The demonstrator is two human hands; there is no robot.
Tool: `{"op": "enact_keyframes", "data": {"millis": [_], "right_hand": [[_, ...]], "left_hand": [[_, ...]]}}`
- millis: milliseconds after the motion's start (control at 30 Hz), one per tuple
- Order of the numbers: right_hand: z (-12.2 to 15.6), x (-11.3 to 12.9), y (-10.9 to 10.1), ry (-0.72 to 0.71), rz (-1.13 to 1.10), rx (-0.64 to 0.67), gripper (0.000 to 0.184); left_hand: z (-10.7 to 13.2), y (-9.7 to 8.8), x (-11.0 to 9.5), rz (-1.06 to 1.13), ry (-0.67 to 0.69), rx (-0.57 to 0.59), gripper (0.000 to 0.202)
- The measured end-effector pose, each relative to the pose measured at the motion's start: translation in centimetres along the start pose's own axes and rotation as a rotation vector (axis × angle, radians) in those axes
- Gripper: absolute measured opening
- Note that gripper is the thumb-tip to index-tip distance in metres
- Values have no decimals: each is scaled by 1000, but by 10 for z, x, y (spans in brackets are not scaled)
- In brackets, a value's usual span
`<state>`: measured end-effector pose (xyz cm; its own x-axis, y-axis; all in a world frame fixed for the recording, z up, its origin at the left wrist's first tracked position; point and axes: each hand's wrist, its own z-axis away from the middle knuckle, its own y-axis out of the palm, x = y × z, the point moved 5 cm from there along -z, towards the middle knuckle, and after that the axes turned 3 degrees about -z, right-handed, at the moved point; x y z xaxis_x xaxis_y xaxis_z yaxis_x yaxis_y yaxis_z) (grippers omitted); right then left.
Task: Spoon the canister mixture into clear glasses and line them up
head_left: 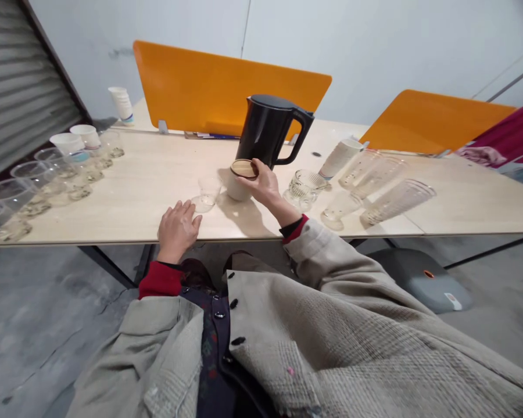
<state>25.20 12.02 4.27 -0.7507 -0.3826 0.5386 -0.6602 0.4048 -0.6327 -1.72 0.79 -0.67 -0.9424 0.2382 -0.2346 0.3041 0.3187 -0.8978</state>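
My right hand [264, 184] is closed round the upper part of a small white jar [237, 190] with a round, wood-coloured lid [244, 168]. The jar stands on or just above the table; I cannot tell which. Palm down near the table's front edge, my left hand [178, 229] lies with its fingers stretched out and holds nothing. Its fingertips reach close to a small clear cup [208, 191], which stands between my hands. Right behind the jar is a black electric kettle [264, 130], its handle turned to the right.
Several clear plastic cups [41, 180] and paper cups [85, 136] line the table's left end. On the right are a ribbed glass bowl [307, 184], a lying paper-cup stack [342, 158] and clear cup stacks [398, 201]. Orange dividers [192, 87] stand behind; a grey stool [418, 278] is below.
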Motion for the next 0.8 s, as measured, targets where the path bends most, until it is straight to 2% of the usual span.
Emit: {"op": "enact_keyframes", "data": {"millis": [100, 200, 433, 533, 667, 800], "right_hand": [[30, 7, -21, 41, -94, 6, 84], [56, 22, -29, 35, -146, 64, 86], [85, 57, -15, -43, -258, 172, 89], [88, 65, -10, -43, -274, 201, 94], [88, 79, -12, -68, -223, 254, 98], [85, 97, -14, -51, -48, 243, 98]], "left_hand": [[0, 1, 2, 16, -4, -3, 48], [0, 4, 6, 55, -2, -22, 48], [3, -2, 12, 296, 92, -83, 64], [5, -8, 3, 480, 96, -69, 83], [6, -9, -19, 667, 54, 36, 106], [3, -9, -36, 638, 27, 4, 104]]}}
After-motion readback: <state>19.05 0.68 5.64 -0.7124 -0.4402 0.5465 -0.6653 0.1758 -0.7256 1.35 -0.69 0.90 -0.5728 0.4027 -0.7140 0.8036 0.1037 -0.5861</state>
